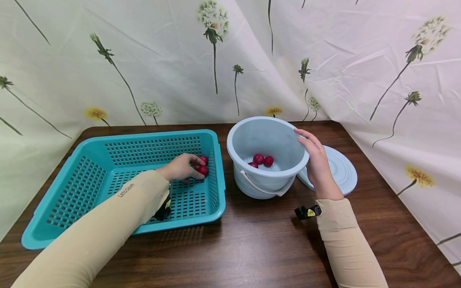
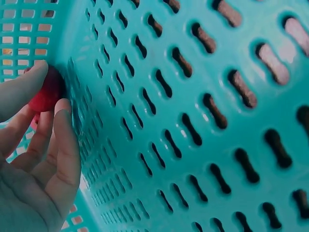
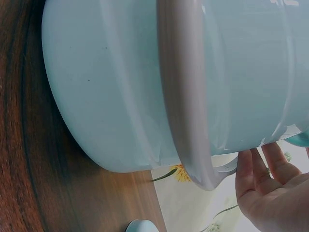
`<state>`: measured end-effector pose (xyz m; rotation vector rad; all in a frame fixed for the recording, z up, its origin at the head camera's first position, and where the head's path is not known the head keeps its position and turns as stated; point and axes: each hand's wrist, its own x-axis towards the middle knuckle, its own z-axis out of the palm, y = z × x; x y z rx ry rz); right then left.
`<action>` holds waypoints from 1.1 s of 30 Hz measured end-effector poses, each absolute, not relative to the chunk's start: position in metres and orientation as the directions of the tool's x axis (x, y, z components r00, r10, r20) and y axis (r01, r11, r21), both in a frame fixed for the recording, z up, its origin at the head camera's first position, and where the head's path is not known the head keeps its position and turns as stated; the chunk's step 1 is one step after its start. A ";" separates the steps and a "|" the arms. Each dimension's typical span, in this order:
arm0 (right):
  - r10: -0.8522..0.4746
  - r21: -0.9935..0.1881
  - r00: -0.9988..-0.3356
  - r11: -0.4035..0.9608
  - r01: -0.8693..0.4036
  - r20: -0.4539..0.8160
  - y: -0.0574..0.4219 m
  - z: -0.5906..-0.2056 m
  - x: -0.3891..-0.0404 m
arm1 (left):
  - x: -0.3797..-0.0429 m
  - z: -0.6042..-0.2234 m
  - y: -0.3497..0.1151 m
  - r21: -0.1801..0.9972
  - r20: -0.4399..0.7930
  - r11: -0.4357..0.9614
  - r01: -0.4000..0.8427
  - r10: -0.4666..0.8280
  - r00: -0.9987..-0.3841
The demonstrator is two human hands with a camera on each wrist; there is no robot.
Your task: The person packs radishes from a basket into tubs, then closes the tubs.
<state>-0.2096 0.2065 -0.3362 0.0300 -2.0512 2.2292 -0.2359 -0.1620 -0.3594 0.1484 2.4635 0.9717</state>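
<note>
In the turquoise basket, near its right wall, my left hand pinches a red radish between thumb and fingers. Another red radish lies right beside it by the same wall. My right hand holds the right rim of a pale blue bucket, its fingers against the outer side below the rim. Several radishes lie on the bucket's floor. The bucket stands upright, its light handle hanging down at the front.
A pale blue round lid lies on the dark wooden table, behind the right wrist and partly hidden. A white cloth printed with dandelions hangs behind and along the right edge. The basket's right wall stands close to the bucket.
</note>
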 end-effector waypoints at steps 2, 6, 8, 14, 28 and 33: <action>0.070 -0.992 -0.993 -0.079 -0.096 0.090 0.206 -0.336 -0.210 | -0.236 -0.360 -0.163 0.664 -0.397 0.745 -0.070 0.272 -0.877; 0.070 -0.993 -0.994 -0.076 -0.091 0.085 0.206 -0.336 -0.209 | -0.236 -0.360 -0.164 0.660 -0.396 0.748 -0.062 0.277 -0.875; 0.069 -0.993 -0.994 -0.075 -0.088 0.083 0.206 -0.336 -0.209 | -0.236 -0.360 -0.164 0.660 -0.397 0.749 -0.062 0.277 -0.875; 0.065 -0.994 -0.994 -0.066 -0.089 0.085 0.207 -0.336 -0.209 | -0.236 -0.356 -0.164 0.673 -0.396 0.737 -0.065 0.284 -0.873; 0.069 -0.993 -0.994 -0.075 -0.087 0.082 0.206 -0.336 -0.209 | -0.237 -0.332 -0.166 0.758 -0.351 0.647 -0.074 0.309 -0.884; 0.069 -0.993 -0.994 -0.074 -0.087 0.082 0.206 -0.335 -0.209 | -0.236 -0.321 -0.167 0.772 -0.317 0.633 -0.052 0.313 -0.895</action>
